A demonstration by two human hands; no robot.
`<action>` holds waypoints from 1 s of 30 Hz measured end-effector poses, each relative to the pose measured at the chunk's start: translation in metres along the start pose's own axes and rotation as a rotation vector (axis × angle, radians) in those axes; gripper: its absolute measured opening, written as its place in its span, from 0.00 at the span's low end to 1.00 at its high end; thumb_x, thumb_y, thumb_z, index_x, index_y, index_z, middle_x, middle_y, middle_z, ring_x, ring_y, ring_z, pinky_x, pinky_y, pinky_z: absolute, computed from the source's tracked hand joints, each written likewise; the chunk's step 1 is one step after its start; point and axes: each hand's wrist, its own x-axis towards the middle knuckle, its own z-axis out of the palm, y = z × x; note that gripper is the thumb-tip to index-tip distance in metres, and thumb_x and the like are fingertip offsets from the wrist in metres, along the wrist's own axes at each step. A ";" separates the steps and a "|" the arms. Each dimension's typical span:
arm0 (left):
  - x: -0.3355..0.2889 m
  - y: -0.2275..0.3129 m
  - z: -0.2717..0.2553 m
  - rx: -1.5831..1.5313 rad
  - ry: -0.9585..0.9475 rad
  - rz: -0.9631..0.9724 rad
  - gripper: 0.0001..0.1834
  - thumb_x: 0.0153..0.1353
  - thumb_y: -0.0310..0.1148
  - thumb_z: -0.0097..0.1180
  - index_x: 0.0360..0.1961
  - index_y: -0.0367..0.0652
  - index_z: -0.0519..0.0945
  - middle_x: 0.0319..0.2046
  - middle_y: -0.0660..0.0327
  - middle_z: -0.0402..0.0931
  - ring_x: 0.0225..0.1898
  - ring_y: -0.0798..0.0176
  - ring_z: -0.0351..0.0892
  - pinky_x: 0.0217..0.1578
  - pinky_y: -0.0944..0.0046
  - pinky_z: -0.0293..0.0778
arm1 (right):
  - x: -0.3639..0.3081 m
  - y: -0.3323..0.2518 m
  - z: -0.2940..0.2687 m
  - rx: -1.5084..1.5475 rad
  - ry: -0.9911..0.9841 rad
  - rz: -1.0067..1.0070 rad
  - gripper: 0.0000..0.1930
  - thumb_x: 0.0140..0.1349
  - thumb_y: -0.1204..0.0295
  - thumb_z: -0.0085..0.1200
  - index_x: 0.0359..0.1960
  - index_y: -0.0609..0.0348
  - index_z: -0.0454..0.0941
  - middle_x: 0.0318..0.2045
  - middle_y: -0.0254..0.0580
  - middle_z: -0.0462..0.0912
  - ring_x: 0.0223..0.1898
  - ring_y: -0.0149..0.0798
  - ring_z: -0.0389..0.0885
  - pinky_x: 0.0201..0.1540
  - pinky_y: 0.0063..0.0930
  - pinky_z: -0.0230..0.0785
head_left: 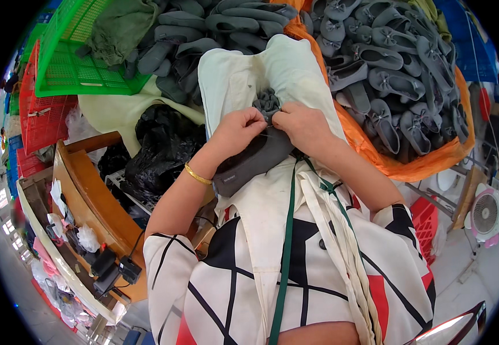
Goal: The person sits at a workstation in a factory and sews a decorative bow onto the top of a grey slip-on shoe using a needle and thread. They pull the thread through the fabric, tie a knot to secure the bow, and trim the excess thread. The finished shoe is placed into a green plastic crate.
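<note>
A dark grey slip-on shoe rests on my lap, its heel toward me and its toe end pointing away. At the toe is a gathered grey fabric bow. My left hand is closed in a pinch just left of the bow; what lies between its fingertips is too small to make out. My right hand is closed at the right side of the bow, thumb and forefinger pressed on its edge. Pale cloth covers my legs under the shoe.
Grey shoes are heaped beyond my knees. An orange sack of bow-trimmed shoes stands at right, with a fan nearer. Left are a green crate, black plastic bag and wooden table.
</note>
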 end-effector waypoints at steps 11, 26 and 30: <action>0.006 -0.008 0.001 -0.293 -0.037 -0.232 0.07 0.63 0.32 0.63 0.37 0.40 0.83 0.27 0.73 0.76 0.26 0.81 0.67 0.25 0.76 0.62 | 0.003 -0.001 0.026 0.499 0.236 0.002 0.02 0.64 0.72 0.57 0.36 0.52 0.77 0.30 0.37 0.79 0.26 0.40 0.79 0.28 0.31 0.70; 0.000 -0.011 -0.005 -0.649 -0.114 -0.246 0.06 0.62 0.32 0.64 0.29 0.45 0.80 0.29 0.71 0.76 0.27 0.78 0.69 0.27 0.76 0.64 | -0.115 0.125 -0.017 1.433 0.571 0.990 0.06 0.69 0.69 0.55 0.41 0.56 0.75 0.21 0.29 0.72 0.19 0.24 0.66 0.20 0.18 0.57; -0.001 -0.001 0.007 -0.125 0.151 -0.035 0.12 0.57 0.31 0.69 0.23 0.42 0.77 0.30 0.67 0.77 0.28 0.73 0.72 0.30 0.75 0.67 | -0.113 0.115 -0.017 1.410 0.590 0.943 0.06 0.70 0.69 0.54 0.40 0.57 0.75 0.22 0.29 0.73 0.20 0.24 0.67 0.21 0.17 0.58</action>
